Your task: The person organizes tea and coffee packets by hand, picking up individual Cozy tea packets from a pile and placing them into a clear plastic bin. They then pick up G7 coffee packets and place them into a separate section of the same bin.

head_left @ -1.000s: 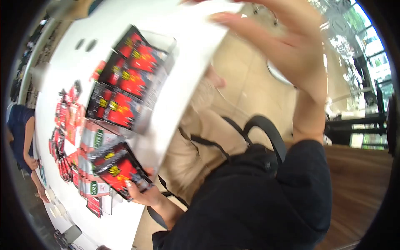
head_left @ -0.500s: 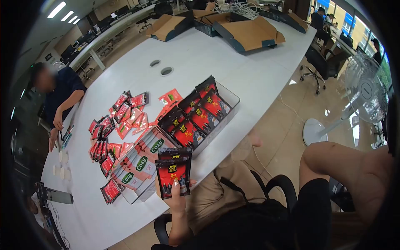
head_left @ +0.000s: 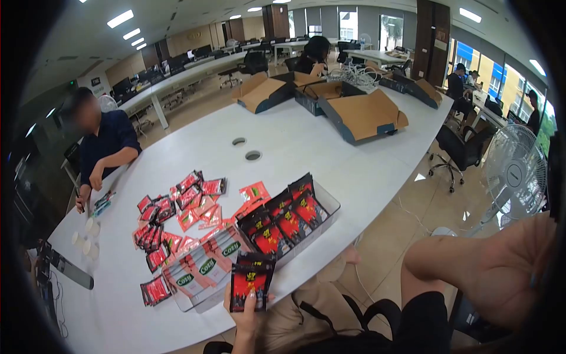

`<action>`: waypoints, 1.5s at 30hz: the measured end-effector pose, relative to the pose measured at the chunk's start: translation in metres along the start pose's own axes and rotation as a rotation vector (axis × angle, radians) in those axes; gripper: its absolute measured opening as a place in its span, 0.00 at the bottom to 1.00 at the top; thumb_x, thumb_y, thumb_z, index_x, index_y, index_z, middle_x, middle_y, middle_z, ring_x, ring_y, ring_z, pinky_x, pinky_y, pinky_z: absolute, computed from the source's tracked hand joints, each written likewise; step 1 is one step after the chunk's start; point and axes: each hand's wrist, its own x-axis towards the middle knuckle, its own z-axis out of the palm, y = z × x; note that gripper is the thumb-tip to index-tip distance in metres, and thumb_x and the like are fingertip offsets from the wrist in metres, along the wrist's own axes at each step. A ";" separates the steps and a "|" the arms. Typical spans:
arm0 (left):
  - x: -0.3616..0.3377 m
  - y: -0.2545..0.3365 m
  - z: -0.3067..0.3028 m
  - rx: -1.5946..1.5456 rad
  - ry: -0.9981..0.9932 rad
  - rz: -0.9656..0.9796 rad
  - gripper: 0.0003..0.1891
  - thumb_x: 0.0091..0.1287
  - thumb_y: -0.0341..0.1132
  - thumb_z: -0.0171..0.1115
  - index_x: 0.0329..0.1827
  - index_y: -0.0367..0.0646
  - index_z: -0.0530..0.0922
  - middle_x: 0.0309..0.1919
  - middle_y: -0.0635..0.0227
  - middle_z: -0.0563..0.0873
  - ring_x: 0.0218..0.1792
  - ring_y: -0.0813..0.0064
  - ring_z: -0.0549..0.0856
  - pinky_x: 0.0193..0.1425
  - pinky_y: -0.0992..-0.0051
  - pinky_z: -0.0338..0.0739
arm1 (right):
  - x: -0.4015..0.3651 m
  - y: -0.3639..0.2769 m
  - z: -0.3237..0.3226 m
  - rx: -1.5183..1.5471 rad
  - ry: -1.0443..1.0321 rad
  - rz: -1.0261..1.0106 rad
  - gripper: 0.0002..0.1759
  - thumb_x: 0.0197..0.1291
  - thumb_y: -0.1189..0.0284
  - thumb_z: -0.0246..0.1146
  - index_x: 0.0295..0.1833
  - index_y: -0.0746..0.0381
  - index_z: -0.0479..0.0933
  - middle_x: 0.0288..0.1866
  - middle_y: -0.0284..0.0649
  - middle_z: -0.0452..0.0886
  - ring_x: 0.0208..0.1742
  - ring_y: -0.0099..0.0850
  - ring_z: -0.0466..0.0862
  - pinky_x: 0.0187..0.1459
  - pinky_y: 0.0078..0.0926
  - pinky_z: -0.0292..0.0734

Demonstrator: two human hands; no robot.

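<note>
While the left hand (head_left: 243, 320) still grips black-and-red packets (head_left: 250, 286) near the Cozy sachets (head_left: 206, 266), the view has tipped upward, bringing a person (head_left: 313, 56) beyond the cardboard boxes (head_left: 361, 115) into fuller sight; whether the raised right hand (head_left: 512, 272) is spread or closed cannot be told.

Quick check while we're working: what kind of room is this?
Most likely an open-plan office: a long white desk with dark monitors along it, a black wheeled chair, and ceiling lights.
</note>
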 end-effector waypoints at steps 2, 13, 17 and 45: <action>-0.002 0.002 -0.001 -0.003 0.006 -0.034 0.19 0.65 0.26 0.55 0.58 0.29 0.64 0.44 0.50 0.81 0.36 0.60 0.87 0.37 0.61 0.88 | -0.002 0.005 0.003 0.042 0.098 0.010 0.15 0.58 0.72 0.63 0.50 0.64 0.78 0.48 0.39 0.80 0.51 0.32 0.77 0.44 0.26 0.79; 0.004 0.009 0.008 0.014 0.027 -0.037 0.18 0.66 0.26 0.55 0.56 0.28 0.65 0.44 0.48 0.82 0.36 0.60 0.87 0.39 0.62 0.88 | -0.056 0.020 0.020 0.208 0.231 0.129 0.16 0.58 0.75 0.63 0.53 0.61 0.79 0.52 0.36 0.81 0.58 0.33 0.76 0.50 0.32 0.77; 0.004 0.007 0.007 0.023 0.029 -0.036 0.18 0.66 0.26 0.55 0.56 0.28 0.65 0.44 0.48 0.82 0.36 0.60 0.87 0.40 0.62 0.88 | -0.014 0.012 0.015 0.083 0.035 0.019 0.21 0.60 0.81 0.60 0.59 0.54 0.76 0.57 0.23 0.76 0.68 0.24 0.64 0.57 0.24 0.72; 0.003 0.009 0.007 0.079 0.032 -0.043 0.22 0.65 0.28 0.57 0.59 0.27 0.63 0.48 0.48 0.80 0.44 0.60 0.86 0.44 0.57 0.87 | -0.040 0.097 0.076 0.852 -0.265 0.505 0.31 0.72 0.49 0.46 0.77 0.36 0.49 0.74 0.05 0.59 0.78 0.27 0.51 0.68 0.53 0.58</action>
